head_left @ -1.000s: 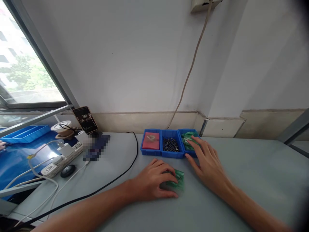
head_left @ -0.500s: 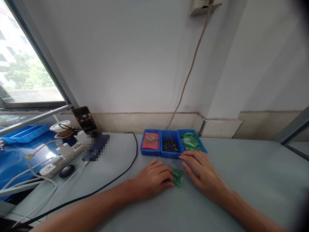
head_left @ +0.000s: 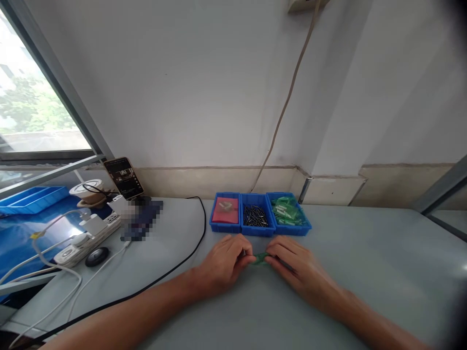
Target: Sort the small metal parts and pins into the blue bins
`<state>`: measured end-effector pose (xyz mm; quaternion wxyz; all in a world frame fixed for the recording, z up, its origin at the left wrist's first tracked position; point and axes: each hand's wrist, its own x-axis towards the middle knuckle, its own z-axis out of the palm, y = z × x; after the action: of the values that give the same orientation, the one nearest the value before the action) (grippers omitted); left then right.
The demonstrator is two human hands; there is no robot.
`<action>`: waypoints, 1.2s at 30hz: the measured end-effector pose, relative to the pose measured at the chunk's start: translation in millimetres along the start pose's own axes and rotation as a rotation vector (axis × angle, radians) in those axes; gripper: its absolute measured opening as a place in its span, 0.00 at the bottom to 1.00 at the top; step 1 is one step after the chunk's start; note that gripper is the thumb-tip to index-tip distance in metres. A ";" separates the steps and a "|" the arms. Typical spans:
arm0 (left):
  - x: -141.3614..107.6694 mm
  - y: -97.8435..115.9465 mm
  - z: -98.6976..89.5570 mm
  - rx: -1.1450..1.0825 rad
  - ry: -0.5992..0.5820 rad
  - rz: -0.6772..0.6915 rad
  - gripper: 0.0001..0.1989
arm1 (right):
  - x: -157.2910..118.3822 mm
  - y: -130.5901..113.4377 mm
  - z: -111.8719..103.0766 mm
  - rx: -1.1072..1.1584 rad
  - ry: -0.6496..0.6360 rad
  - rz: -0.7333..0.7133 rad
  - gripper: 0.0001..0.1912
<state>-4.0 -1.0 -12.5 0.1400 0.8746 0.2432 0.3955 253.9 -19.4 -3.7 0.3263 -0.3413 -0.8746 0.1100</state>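
Where the two hands come near each other over the grey tabletop, a small green bag spans the short gap between them, in front of the middle blue bin. Left hand: thumb and forefinger pressed together on the bag's left end; the other fingers curl behind, partly hidden. Right hand: thumb and forefinger clamped on the right end, remaining fingers bent close alongside. Whether the bag's underside touches the tabletop, cannot tell.

Handling, judged: film looks thin and glossy, so light, limp and somewhat slippery; it likely creases under a pinch and offers no stiffness of its own. Contents not visible between the fingertips. Best hold is at the two opposite edges, flat pad against pad, with a light pull to keep the film taut; a hard tug might stretch or tear it.

Surroundings: three blue bins stand side by side beyond the hands. Left bin holds a red packet; the middle one holds a heap of small dark metal pieces; right bin holds more green packets with pale pieces showing among them. A black cable passes left of the bins.
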 end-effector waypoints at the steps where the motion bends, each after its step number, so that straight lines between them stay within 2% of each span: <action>1: -0.2 -0.5 0.2 0.001 0.011 0.004 0.10 | -0.4 -0.1 0.2 0.034 0.005 0.029 0.09; 4: 0.0 -1.6 -0.4 -0.016 0.057 0.021 0.05 | -0.7 0.1 0.6 0.139 0.024 0.148 0.12; 7: 1.1 -2.0 -1.7 -0.009 0.036 0.063 0.17 | 0.5 -0.3 1.5 0.217 0.066 0.269 0.15; 9: 1.4 -2.4 -1.4 0.040 0.004 0.083 0.21 | 1.5 -2.1 2.2 0.261 0.071 0.315 0.17; 10: 1.3 -2.6 -0.9 0.068 -0.003 0.089 0.20 | 1.8 -3.5 2.4 0.284 0.058 0.324 0.18; 12: 0.8 -3.1 0.5 0.100 -0.021 0.082 0.11 | 2.0 -6.7 2.6 0.316 0.015 0.327 0.19; 13: 0.6 -3.2 1.2 0.104 -0.031 0.071 0.06 | 1.8 -8.0 2.5 0.324 -0.003 0.331 0.20; 16: 0.8 -2.4 1.6 0.095 -0.043 -0.030 0.18 | 0.5 -9.7 2.4 0.321 -0.020 0.371 0.19; 18: 1.8 -1.2 0.5 0.064 -0.045 -0.140 0.21 | -1.0 -8.7 3.2 0.312 -0.010 0.402 0.13; 19: 2.4 -0.6 -0.3 0.041 -0.050 -0.190 0.22 | -1.9 -7.9 3.8 0.306 -0.003 0.404 0.08; 20: 3.0 0.2 -1.1 0.017 -0.058 -0.228 0.22 | -2.8 -7.1 4.7 0.299 0.007 0.388 0.09; 22: 4.1 1.8 -2.2 -0.030 -0.076 -0.267 0.23 | -4.2 -6.0 6.0 0.267 0.021 0.316 0.19; 24: 4.8 4.1 -2.4 -0.074 -0.098 -0.279 0.23 | -4.8 -6.1 6.1 0.211 0.000 0.234 0.22; 28: 4.0 10.4 -2.4 -0.140 -0.155 -0.308 0.25 | -3.8 -8.6 2.7 0.111 -0.044 0.151 0.13; 30: 2.6 12.8 -3.1 -0.166 -0.170 -0.307 0.26 | -2.9 -9.7 1.3 0.095 -0.031 0.160 0.07; 32: 0.8 12.9 -3.4 -0.169 -0.149 -0.297 0.22 | -1.9 -10.4 0.9 0.121 -0.017 0.248 0.15; 35: -1.2 8.1 -1.2 -0.101 -0.051 -0.199 0.10 | 0.0 -11.6 1.0 0.235 -0.030 0.403 0.22; 36: -1.5 5.8 0.1 -0.070 -0.017 -0.129 0.12 | 0.6 -12.1 1.0 0.277 -0.050 0.429 0.22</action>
<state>-3.0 -6.7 -11.0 0.1976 0.8551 0.2840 0.3862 246.6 -28.0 0.8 0.3173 -0.4683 -0.7667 0.3037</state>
